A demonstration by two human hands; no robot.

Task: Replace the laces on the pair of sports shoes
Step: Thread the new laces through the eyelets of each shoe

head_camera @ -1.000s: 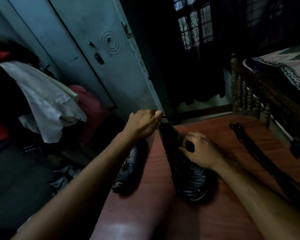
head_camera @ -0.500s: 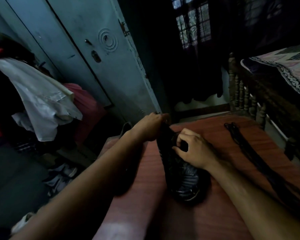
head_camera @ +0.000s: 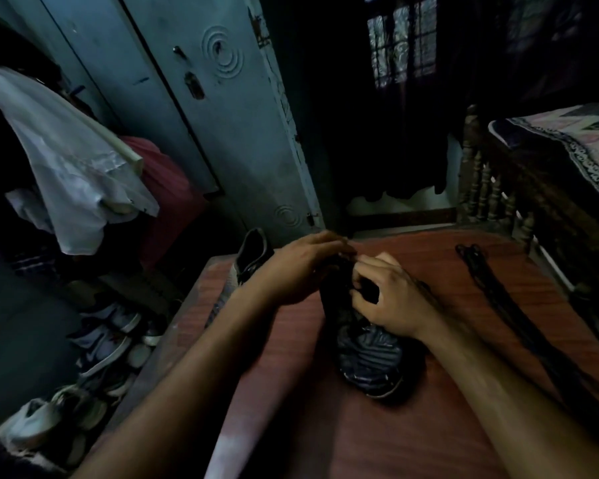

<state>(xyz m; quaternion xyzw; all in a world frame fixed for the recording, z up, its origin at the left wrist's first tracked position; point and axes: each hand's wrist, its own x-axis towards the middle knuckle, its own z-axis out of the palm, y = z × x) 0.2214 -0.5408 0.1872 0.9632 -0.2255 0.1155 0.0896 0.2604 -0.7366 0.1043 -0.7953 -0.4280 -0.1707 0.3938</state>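
Note:
A dark sports shoe (head_camera: 367, 361) stands on the reddish wooden table (head_camera: 291, 409), toe toward me. My left hand (head_camera: 301, 267) lies over its far upper part, fingers curled at the lace area. My right hand (head_camera: 384, 299) pinches something dark at the eyelets; the lace itself is too dark to make out. The second dark shoe (head_camera: 249, 257) lies at the table's left edge, partly behind my left forearm. Loose black laces (head_camera: 488, 292) stretch along the table's right side.
A grey-blue metal cupboard (head_camera: 187, 115) stands behind the table. Clothes hang at the left (head_camera: 66, 160), with several shoes on the floor below (head_camera: 108, 344). A carved wooden bed frame (head_camera: 491, 188) with a patterned cover runs along the right.
My left hand has come in from the shoe's far end toward the right hand, and both now meet over the lace area. The view has shifted, showing more of the second shoe.

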